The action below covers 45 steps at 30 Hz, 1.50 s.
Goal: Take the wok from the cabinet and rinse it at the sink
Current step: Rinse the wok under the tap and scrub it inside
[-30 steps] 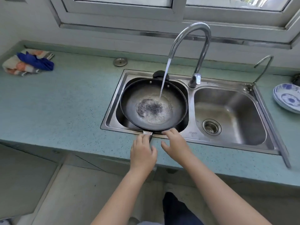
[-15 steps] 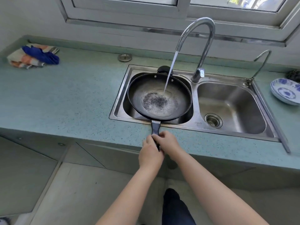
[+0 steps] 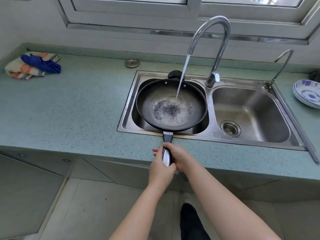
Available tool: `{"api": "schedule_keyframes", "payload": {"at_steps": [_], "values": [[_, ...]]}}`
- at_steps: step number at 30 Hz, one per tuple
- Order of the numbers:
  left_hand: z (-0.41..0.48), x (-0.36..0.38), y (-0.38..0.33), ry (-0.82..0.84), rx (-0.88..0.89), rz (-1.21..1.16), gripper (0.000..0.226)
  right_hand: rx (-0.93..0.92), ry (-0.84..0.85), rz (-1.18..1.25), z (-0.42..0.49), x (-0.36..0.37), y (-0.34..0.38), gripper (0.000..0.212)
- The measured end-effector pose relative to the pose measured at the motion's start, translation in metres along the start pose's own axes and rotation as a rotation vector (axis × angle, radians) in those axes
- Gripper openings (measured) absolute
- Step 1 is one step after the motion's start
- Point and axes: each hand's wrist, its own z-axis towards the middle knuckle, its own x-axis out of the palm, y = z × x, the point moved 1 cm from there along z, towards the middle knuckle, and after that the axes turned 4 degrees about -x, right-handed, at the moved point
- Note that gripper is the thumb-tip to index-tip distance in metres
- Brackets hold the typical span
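The wok [image 3: 171,104] is already out of the cabinet and sits in the left sink bowl [image 3: 129,116]. Water is running into it. Its handle, over the counter's front edge, is gripped by the left hand [image 3: 160,168] and right hand [image 3: 180,157], fingers wrapped tightly. Rinsing is not finished yet.

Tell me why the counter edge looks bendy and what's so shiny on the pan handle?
Head view: the wide-angle lens bows the counter edge and window frame; daylight from the window glares white off the wok handle between the left hand and right hand, and glints off the tap and sink.
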Motion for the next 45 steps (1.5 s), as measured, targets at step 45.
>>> {"api": "schedule_keyframes", "payload": {"at_steps": [45], "values": [[-0.015,0.041,-0.018,-0.095,0.067,0.639,0.075,-0.003,0.112,0.321,-0.001,-0.034,-0.006,0.034]]}}
